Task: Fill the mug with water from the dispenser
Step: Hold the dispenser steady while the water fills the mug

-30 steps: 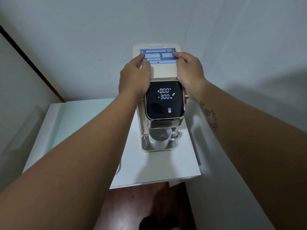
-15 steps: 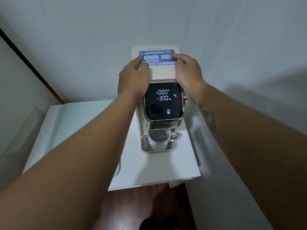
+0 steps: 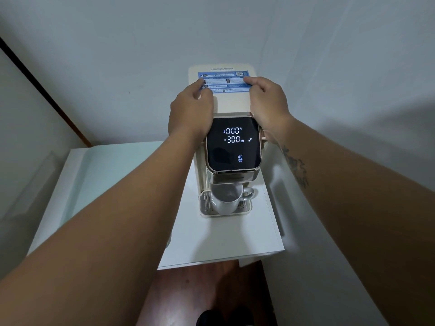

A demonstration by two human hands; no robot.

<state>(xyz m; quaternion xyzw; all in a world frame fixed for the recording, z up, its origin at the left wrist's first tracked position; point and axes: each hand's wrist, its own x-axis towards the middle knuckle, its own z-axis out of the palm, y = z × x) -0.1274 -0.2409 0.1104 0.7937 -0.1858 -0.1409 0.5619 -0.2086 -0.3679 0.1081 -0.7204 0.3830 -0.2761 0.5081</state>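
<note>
A cream water dispenser (image 3: 231, 103) stands on a white table (image 3: 211, 241) against the wall. Its black screen (image 3: 233, 143) is lit and reads 000 and 300 ml. A white mug (image 3: 226, 200) stands upright on the drip tray (image 3: 204, 211) under the spout, handle to the right, and looks empty. My left hand (image 3: 190, 114) grips the left side of the dispenser's top. On the right side, my right hand (image 3: 268, 102) grips it too. The fingertips of both hands lie on a blue label (image 3: 223, 81).
The table's front edge (image 3: 221, 261) runs just below the drip tray, with dark wooden floor (image 3: 200, 292) and a black shoe (image 3: 226, 317) beneath. White walls close in behind and on the right. A dark strip (image 3: 47, 90) runs diagonally along the left wall.
</note>
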